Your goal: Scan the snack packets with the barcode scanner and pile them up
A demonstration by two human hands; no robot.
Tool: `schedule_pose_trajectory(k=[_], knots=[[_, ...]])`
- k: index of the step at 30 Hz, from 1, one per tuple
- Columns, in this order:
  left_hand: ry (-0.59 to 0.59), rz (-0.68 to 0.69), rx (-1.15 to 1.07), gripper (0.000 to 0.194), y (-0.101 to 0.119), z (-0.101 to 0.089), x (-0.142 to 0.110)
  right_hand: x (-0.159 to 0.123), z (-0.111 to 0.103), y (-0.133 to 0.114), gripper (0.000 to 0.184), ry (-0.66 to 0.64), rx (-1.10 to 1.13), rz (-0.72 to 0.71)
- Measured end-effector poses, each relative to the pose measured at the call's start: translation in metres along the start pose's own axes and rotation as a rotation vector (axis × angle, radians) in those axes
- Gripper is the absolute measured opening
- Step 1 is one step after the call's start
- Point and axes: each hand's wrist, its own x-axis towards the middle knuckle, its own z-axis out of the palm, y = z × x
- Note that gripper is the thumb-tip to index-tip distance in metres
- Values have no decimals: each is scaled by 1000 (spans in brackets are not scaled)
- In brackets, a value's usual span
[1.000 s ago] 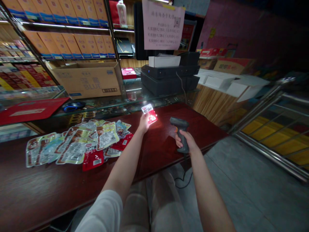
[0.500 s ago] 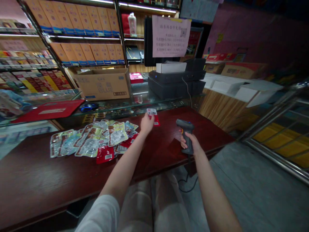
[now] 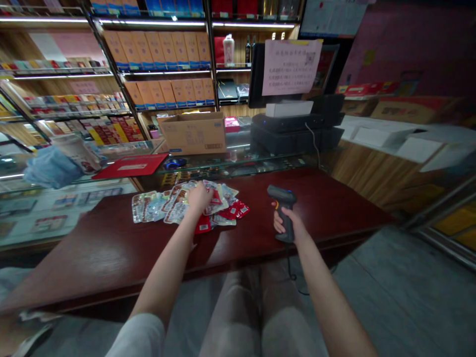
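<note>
My left hand (image 3: 199, 198) is over the pile of snack packets, its fingers closed on a small red-and-white packet (image 3: 215, 197); the fingertips are partly hidden. Under and around it lie several flat, shiny packets (image 3: 148, 207), silver with brown and green print. Red packets (image 3: 238, 210) stick out at the pile's right side and front. To the right, my right hand (image 3: 298, 226) is wrapped round the handle of a dark grey barcode scanner (image 3: 282, 192), held above the table with its head pointing left. A cable hangs from the scanner's handle.
The dark red wooden table (image 3: 107, 253) carries the packets. Behind it, a glass counter holds a cardboard box (image 3: 195, 134), a red folder (image 3: 134, 166), a blue mouse (image 3: 174, 163) and a black cash register (image 3: 293, 131). White boxes (image 3: 386, 136) stand at right.
My left hand has carried the red packet leftward from the bare table onto the pile. My right hand still holds the scanner. The view has turned left and tilted up a little.
</note>
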Motion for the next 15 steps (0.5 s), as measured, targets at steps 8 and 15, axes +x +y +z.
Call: schedule_pose_trajectory(k=[8,15], knots=[[75,40,10,61,-28,2,-4,26,41,10,39,-19,-26,37],[128,-37,-16,59,-73,-14,18,67,53,6,35,-1,-173,64]])
